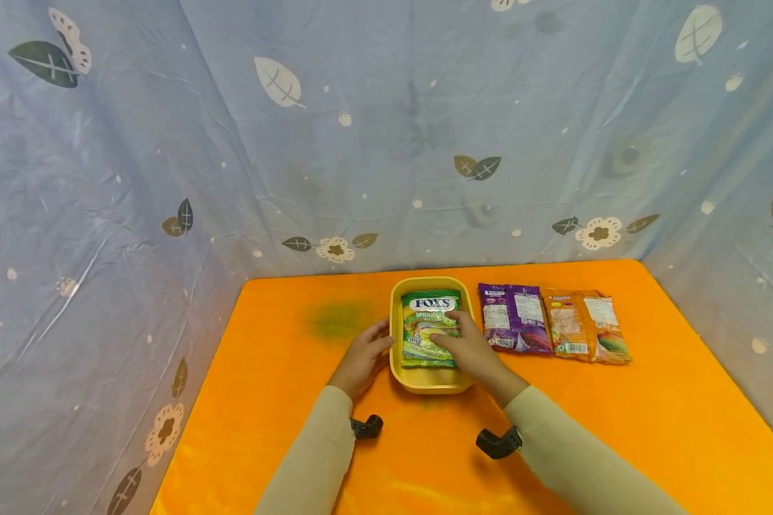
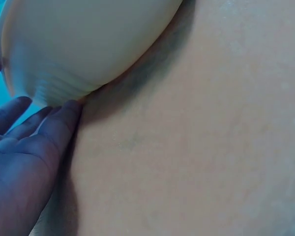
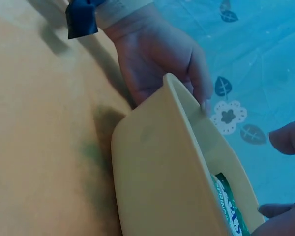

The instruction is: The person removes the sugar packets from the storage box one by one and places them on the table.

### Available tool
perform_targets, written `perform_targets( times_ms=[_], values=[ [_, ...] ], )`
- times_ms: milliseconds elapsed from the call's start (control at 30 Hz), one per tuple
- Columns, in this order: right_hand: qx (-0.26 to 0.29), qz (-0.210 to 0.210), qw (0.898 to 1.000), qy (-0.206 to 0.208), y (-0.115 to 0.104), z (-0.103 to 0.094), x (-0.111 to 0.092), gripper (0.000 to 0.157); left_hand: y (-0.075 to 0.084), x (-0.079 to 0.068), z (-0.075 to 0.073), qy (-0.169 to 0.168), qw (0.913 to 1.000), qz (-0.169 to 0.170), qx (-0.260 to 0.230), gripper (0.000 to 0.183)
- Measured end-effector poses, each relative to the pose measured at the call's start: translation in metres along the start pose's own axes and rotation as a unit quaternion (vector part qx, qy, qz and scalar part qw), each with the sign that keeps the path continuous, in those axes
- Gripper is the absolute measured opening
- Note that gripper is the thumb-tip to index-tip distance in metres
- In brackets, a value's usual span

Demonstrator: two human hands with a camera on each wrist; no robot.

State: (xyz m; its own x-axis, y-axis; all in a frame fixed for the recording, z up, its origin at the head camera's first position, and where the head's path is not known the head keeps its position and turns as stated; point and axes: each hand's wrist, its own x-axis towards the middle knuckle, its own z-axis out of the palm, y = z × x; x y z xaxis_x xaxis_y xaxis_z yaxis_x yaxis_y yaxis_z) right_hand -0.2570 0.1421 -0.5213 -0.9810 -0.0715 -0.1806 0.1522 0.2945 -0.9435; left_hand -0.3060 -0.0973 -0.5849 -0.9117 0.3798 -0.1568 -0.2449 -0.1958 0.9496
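Observation:
A yellow plastic tub (image 1: 428, 380) stands on the orange table. Inside it lies a green candy packet (image 1: 419, 350) marked FOX'S, face up; part of its label also shows past the rim in the right wrist view. My left hand (image 1: 359, 363) grips the tub's left side, thumb over the rim and fingers against the outer wall, as the left wrist view also shows. Over the packet reaches my right hand (image 1: 479, 359), touching its right part in the head view. Its thumb (image 3: 289, 137) and fingers are spread apart in the right wrist view.
Right of the tub lies a purple candy packet (image 1: 515, 318), with an orange candy packet (image 1: 582, 325) beside it. A blue-grey curtain (image 1: 393, 179) with leaf and flower prints hangs behind the table (image 1: 283, 372) and along both sides.

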Motion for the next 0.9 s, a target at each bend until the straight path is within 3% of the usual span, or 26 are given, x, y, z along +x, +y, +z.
perform_targets(
  times_ms=[267,567,900],
  values=[
    [-0.009,0.025,0.999,0.037,-0.004,0.012,0.006,0.076,-0.001,0.001,-0.002,-0.006,0.9999,0.006,-0.008,0.062],
    [0.065,0.061,0.996,0.015,-0.002,0.009,0.006,0.074,-0.001,0.001,-0.001,-0.011,0.9997,0.013,-0.016,0.061],
    [0.129,0.043,0.991,-0.015,0.004,0.001,0.005,0.067,-0.002,0.000,0.000,-0.010,0.9997,0.009,-0.018,0.061]
  ],
)
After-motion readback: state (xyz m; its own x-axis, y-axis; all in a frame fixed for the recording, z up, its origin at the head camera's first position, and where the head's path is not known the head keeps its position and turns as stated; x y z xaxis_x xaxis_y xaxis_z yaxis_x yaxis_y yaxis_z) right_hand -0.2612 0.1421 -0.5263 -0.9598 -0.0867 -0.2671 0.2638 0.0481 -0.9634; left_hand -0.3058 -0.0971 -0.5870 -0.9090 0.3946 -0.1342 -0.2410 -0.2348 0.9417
